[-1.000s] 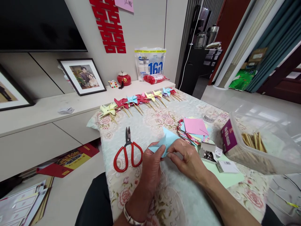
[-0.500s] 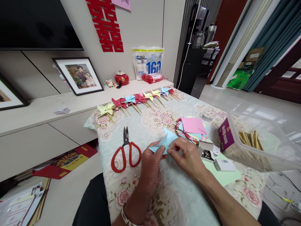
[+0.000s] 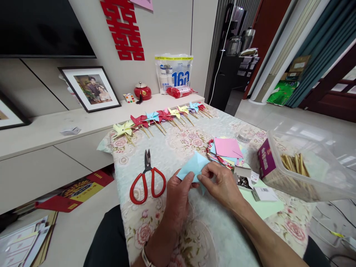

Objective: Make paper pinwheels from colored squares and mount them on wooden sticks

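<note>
Living room, floral-clothed table (image 3: 180,144), scissors (image 3: 147,180)

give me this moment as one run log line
left hand: holds light blue paper | right hand: pinches same paper | scissors: left of hands, untouched | paper stack: behind right hand

A white and blue bag (image 3: 174,72) against the wall bears the large number "160" in white on blue; its smaller print is too small to read. On the wall above hangs a red paper double-happiness sign (image 3: 124,27), the character 囍. The purple box's (image 3: 264,163) lettering is illegible.
</note>
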The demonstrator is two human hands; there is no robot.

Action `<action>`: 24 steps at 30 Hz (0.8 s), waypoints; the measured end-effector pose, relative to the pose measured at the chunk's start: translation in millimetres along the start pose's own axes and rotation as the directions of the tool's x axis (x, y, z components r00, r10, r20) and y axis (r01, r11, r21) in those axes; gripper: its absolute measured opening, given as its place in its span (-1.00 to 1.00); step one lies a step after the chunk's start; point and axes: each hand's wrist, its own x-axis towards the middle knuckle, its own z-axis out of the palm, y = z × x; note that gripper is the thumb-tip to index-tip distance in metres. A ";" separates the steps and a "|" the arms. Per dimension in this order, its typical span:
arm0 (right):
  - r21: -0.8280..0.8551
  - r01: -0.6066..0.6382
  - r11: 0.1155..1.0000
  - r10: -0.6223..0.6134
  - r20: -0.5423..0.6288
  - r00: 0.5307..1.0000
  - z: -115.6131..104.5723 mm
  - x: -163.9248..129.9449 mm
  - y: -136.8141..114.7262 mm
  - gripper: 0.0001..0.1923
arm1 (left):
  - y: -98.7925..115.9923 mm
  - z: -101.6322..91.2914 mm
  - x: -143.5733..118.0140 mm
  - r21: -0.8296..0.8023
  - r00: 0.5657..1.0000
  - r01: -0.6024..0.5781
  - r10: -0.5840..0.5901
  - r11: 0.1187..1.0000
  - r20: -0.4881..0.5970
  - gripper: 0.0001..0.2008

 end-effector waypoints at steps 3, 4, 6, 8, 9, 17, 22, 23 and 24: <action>-0.008 -0.013 1.000 0.012 -0.007 1.000 -0.5 0.4 0.4 -0.80 | -0.9 -1.1 0.6 0.025 1.000 -0.019 0.019 1.000 0.020 -0.72; -0.012 -0.017 1.000 0.017 -0.011 1.000 -0.7 0.5 0.4 -0.80 | -1.6 -1.6 0.8 0.036 0.999 -0.028 0.027 0.999 0.024 -0.71; -0.021 -0.023 1.000 0.023 -0.020 1.000 -1.0 0.7 0.4 -0.79 | -3.7 -2.9 1.4 0.061 0.998 -0.050 0.048 0.997 0.027 -0.70; -0.027 -0.024 0.999 0.024 -0.031 0.999 -1.1 0.9 0.5 -0.78 | -6.6 -4.5 2.1 0.091 0.997 -0.074 0.071 0.993 0.035 -0.72; -0.029 -0.024 0.999 0.023 -0.038 0.999 -1.0 0.9 0.7 -0.78 | -8.0 -5.2 2.4 0.108 0.996 -0.084 0.080 0.991 0.043 -0.73; -0.044 -0.030 0.999 0.028 -0.062 0.998 1.8 0.5 2.2 -0.77 | -10.1 -6.3 4.5 0.161 0.995 -0.095 0.094 0.982 0.012 -0.77; -0.009 -0.014 1.000 0.013 -0.092 0.996 -3.4 0.9 2.8 -0.78 | -8.5 -9.8 7.9 0.185 0.996 -0.074 0.080 0.980 -0.026 -0.73; 0.018 -0.003 1.000 0.006 -0.131 0.991 -6.1 1.3 3.5 -0.83 | -7.4 -10.6 8.6 0.183 0.997 -0.065 0.072 0.981 -0.036 -0.72; 0.049 0.007 0.999 0.001 -0.176 0.984 -8.9 1.9 4.5 -0.88 | -5.8 -11.2 9.1 0.178 0.997 -0.057 0.066 0.982 -0.045 -0.72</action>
